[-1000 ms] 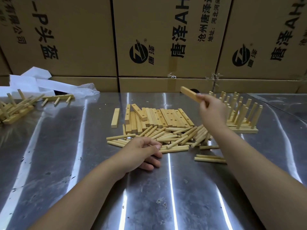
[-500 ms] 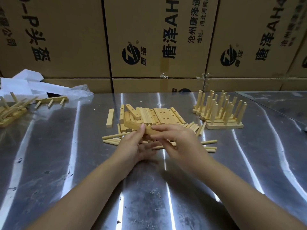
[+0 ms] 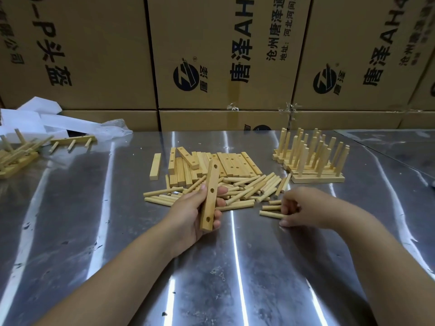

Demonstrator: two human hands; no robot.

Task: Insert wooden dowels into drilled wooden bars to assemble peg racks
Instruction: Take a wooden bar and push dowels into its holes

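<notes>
Right now the drilled bar point(image 3: 210, 196) is in my left hand point(image 3: 188, 215), held nearly upright and clear of the table, just in front of the loose dowels point(image 3: 244, 187); my thumb lies along its left edge and my fingers curl round from the right, gripping its lower half; its holes face me. My right hand point(image 3: 303, 208) is down on the table to the right, fingers bent over the near ends of a few stray dowels point(image 3: 270, 214); they touch the wood, but I cannot tell whether one is actually pinched.

The loose dowels lie scattered in a low heap between my hands and the stack of bars point(image 3: 231, 161) behind them; one single bar point(image 3: 155, 166) lies apart, just left of that stack. Right of the stack stand the finished racks point(image 3: 313, 161), pegs pointing up, packed close together.

Far to the left, more racks point(image 3: 14, 156) lie jumbled at the table's edge; one rack point(image 3: 73, 140) lies flat beside them with its pegs toward me; white wrapping point(image 3: 47, 121) sits behind those. All of it rests on the shiny metal table point(image 3: 117, 231); printed cardboard boxes point(image 3: 211, 55) are stacked along its far side.
</notes>
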